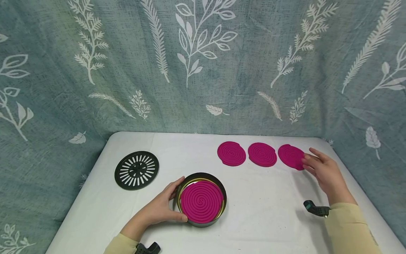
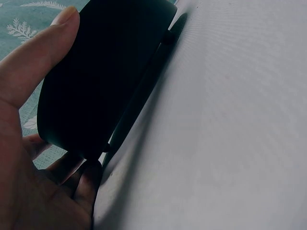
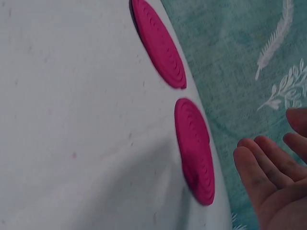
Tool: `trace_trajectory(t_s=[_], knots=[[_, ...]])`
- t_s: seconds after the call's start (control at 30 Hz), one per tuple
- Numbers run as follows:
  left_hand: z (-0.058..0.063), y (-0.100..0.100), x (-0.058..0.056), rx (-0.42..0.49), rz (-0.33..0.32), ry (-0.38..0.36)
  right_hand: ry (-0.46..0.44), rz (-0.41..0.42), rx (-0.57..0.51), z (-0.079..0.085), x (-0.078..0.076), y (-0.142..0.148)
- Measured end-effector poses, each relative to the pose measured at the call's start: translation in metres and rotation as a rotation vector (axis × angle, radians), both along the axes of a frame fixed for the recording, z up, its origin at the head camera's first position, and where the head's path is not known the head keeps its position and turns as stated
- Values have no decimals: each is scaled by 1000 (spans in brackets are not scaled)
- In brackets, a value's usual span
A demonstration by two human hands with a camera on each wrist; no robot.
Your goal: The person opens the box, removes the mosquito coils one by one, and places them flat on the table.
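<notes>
My left hand [image 1: 160,208] grips the side of a round black tin [image 1: 206,224], thumb at the front and fingers behind. Inside the tin lies a magenta mosquito coil [image 1: 201,201]; the left wrist view shows only the tin's dark wall [image 2: 103,72]. At the back right, my right hand [image 1: 326,176] is over the right edge of the rightmost mosquito coil [image 1: 290,156]. From the right wrist, that hand [image 3: 273,187] appears apart from the coil [image 3: 194,148], its fingers loosely extended and holding nothing.
Two more magenta coils, a left one [image 1: 231,153] and a middle one [image 1: 262,154], lie flat in a row along the back. A black slotted lid [image 1: 137,170] lies at the left of the white table [image 1: 260,218]. Behind hangs a patterned curtain [image 1: 241,98].
</notes>
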State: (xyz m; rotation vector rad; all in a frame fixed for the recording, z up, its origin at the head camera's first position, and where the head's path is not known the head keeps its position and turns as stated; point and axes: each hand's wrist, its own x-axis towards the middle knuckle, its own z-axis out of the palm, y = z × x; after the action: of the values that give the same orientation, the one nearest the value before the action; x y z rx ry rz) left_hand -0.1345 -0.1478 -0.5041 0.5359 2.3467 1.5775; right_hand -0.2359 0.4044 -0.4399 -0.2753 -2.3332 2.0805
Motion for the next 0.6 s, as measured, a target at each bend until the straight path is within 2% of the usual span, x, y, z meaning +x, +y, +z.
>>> trace_trajectory(t_s=[0.17, 0.3, 0.6], knots=[[0, 0, 0, 0, 3, 1, 7, 66, 72, 15, 2, -19], [0, 0, 0, 10, 3, 12, 6, 125, 88, 25, 2, -33], [-1, 0, -1, 16, -2, -3, 38, 256, 193, 36, 6, -70]])
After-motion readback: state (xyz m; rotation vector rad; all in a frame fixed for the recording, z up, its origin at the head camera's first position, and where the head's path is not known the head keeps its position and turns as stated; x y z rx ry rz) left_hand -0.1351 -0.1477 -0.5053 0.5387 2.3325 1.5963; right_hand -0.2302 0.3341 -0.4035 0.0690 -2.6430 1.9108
